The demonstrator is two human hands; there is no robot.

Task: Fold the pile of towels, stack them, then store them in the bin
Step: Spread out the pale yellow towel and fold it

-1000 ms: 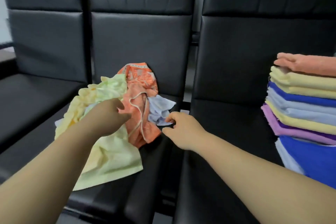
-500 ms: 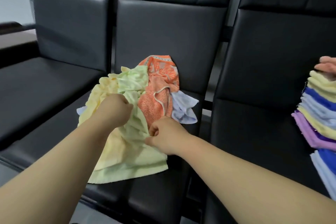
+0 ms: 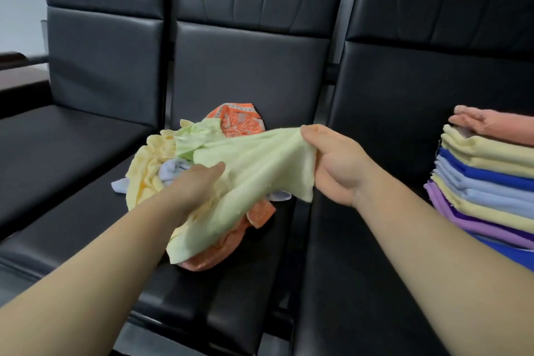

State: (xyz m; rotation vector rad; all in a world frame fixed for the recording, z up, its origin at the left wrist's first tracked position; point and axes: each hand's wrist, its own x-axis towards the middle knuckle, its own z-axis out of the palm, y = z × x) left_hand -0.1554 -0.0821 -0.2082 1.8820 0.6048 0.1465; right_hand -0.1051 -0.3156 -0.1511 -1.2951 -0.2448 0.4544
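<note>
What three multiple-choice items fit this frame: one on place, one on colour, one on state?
1. Where is the stack of folded terry towels?
A) left seat
B) middle seat
C) right black leather seat

2. Colour of the stretched terry towel?
A) light green
B) purple
C) dark blue

3. State of the right hand?
A) flat and open
B) gripping the stretched terry towel
C) resting on the stack

Key:
1. C: the stack stands at the far right.
2. A: the cloth is pale green.
3. B: the fingers curl round its edge.
</note>
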